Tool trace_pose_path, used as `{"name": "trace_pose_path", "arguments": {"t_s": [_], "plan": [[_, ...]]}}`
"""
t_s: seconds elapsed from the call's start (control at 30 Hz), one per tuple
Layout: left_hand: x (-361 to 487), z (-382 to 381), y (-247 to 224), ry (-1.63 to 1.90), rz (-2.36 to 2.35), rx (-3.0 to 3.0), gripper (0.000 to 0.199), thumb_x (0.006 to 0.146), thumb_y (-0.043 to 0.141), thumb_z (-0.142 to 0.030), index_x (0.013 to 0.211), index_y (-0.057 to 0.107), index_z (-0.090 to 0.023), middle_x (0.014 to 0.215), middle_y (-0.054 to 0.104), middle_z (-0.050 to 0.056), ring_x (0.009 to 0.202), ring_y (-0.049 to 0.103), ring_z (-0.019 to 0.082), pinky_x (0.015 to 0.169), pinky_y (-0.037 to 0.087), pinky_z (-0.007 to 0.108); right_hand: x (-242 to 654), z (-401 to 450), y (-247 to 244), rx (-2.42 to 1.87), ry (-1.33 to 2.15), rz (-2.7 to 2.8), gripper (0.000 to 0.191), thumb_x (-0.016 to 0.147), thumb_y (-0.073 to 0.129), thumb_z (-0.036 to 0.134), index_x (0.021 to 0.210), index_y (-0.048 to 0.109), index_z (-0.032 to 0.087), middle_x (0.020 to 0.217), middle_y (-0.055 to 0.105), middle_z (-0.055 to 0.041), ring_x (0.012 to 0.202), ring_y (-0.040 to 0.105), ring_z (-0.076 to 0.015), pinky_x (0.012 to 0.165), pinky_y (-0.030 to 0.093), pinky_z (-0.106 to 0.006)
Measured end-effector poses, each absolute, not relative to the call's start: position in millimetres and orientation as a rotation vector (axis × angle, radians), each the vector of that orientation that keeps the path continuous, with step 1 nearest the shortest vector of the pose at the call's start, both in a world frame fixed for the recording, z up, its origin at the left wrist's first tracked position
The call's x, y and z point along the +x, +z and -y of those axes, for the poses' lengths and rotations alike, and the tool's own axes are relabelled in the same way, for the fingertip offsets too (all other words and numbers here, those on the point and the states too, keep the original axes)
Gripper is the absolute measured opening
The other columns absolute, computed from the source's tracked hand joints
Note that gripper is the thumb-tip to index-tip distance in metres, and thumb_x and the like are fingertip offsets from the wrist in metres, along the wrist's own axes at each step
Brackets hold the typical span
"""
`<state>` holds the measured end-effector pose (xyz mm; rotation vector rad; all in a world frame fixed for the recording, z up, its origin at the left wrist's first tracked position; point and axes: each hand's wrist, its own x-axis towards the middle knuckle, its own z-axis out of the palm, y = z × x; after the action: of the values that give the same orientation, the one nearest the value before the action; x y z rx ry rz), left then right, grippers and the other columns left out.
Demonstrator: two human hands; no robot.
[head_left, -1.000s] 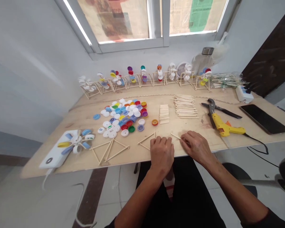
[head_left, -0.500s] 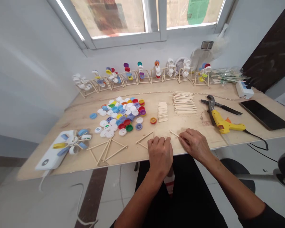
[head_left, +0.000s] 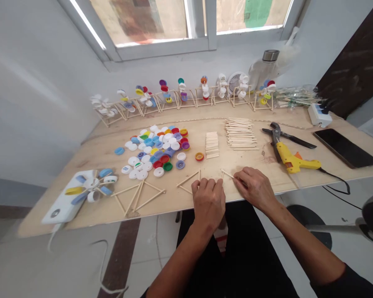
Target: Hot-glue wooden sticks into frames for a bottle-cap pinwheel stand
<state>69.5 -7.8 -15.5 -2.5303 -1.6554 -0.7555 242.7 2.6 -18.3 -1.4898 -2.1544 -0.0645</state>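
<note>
At the table's front edge, my left hand is closed, its curled fingers pressing down by the sticks; its fingertips are partly hidden. My right hand pinches the end of a thin wooden stick, which meets another stick at a corner between my hands. Beside my left hand lies a triangle of wooden sticks, partly covered by that hand. Further left are two more joined stick triangles. Beyond my hands are a pile of short sticks, a pile of longer sticks and a stacked bottle cap.
Coloured bottle caps spread across the left middle. A cap wheel rests on a white power bank. At right lie a yellow glue gun, cutters and a phone. Stick stands with cap wheels line the back.
The view has shifted slightly. Both hands stay almost in the same place on the sticks, and nothing else has visibly moved.
</note>
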Motion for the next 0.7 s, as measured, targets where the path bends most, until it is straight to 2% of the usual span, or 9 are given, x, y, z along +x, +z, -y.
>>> {"name": "trace_pose_path", "arguments": {"t_s": [0.7], "plan": [[69.1, 7.5, -19.0, -0.769, 1.649, -2.522, 0.022, 0.083, 0.049, -0.015, 0.099, 0.064, -0.018, 0.077, 0.062, 0.005, 0.078, 0.051, 0.021, 0.084, 0.030, 0.040, 243.4, -3.8, -19.1, -1.475, -0.042, 2.171, 0.022, 0.091, 0.046, 0.024, 0.080, 0.064, 0.019, 0.071, 0.057, -0.0035, 0.070, 0.051, -0.0151, 0.070, 0.037, -0.028]]}}
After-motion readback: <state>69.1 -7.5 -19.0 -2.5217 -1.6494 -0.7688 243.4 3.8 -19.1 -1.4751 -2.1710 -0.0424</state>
